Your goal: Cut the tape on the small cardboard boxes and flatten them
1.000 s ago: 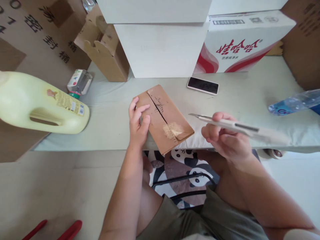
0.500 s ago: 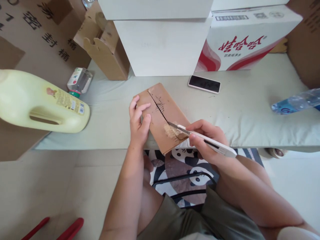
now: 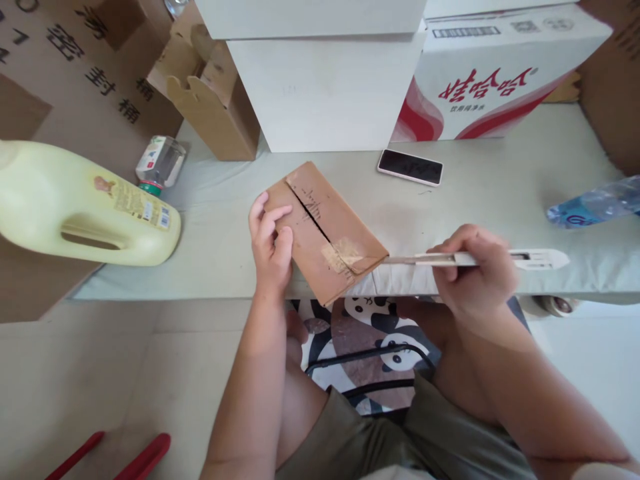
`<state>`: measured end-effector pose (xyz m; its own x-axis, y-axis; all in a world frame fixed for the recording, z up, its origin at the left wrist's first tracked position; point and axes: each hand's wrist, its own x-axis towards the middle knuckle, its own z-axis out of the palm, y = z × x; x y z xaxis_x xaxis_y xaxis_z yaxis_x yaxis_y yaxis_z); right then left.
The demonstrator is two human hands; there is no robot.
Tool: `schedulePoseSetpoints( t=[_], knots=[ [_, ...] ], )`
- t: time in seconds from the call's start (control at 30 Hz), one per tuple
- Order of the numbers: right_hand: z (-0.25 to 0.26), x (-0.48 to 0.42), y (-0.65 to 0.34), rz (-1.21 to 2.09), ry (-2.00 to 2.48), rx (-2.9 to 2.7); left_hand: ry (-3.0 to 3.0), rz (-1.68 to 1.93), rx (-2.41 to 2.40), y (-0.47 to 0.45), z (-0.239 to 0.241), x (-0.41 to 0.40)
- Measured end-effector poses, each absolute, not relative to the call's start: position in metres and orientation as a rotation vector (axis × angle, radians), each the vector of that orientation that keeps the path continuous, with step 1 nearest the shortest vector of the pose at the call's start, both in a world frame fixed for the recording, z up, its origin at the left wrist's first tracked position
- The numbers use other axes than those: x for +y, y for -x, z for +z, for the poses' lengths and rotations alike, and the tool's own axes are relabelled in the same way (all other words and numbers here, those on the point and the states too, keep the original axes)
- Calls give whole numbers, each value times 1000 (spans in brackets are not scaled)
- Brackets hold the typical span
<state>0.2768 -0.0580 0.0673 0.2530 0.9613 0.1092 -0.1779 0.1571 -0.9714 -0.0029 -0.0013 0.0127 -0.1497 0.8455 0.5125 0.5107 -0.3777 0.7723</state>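
A small brown cardboard box (image 3: 345, 213) lies tilted at the front of the covered surface, with a dark slit along its top seam and a patch of worn tape near its lower end. My left hand (image 3: 271, 237) grips the box's left side, its fingers curled over the top. In my right hand (image 3: 477, 270) is a white utility knife (image 3: 543, 259), its blade extended to the left. The blade's tip is at the box's right corner; whether it touches the cardboard I cannot tell.
A phone (image 3: 410, 167) lies behind the box. White cartons (image 3: 325, 93) stand at the back. On the left are a yellow jug (image 3: 90, 207), a clear jar (image 3: 163, 162) and an open brown carton (image 3: 220, 107). A water bottle (image 3: 595, 203) lies at the right.
My right hand has drawn the knife off the box's top seam and moved right, turning it nearly level. The box and my left hand have shifted slightly left.
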Motion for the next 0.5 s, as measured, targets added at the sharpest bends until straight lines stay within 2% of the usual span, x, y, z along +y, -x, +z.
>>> schedulePoseSetpoints(
  t=[0.23, 0.5],
  knots=[
    [67, -61, -270, 956, 1048, -1076, -1827, 1560, 1513, -3, 11, 0],
    [84, -72, -252, 872, 1237, -1614, -1868, 1553, 1495, -8, 10, 3]
  ],
)
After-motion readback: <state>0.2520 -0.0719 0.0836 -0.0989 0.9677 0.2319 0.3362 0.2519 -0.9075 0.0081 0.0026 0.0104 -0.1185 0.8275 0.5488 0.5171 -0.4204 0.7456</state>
